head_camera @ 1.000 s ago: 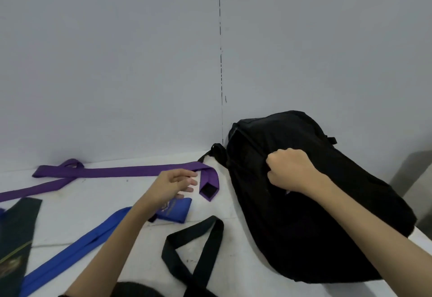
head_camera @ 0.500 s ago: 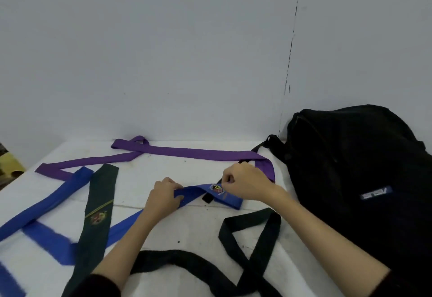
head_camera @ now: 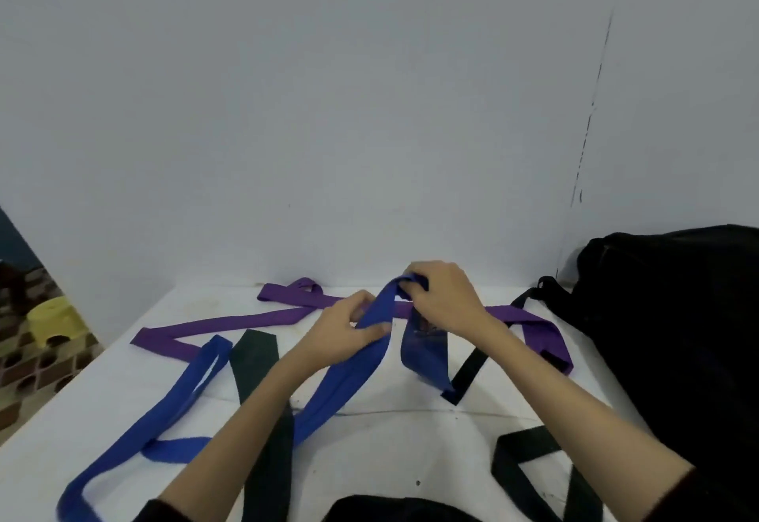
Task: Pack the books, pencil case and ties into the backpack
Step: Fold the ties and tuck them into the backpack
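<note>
Both hands hold the long blue fabric tie (head_camera: 336, 382) lifted above the white worktop (head_camera: 390, 439): the left hand (head_camera: 343, 330) has fingers pinching its band, the right hand (head_camera: 445, 295) has fingers curled around its fold. A purple fabric tie (head_camera: 230, 322) lies behind them, and the black fabric backpack (head_camera: 673, 336) rests at the right.

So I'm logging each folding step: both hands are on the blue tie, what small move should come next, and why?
Probably fold over another length. The right hand holds the blue tie at its raised bend, the left hand pinches the strip just below, and most of it trails loose across the table, too long for the backpack.
</note>
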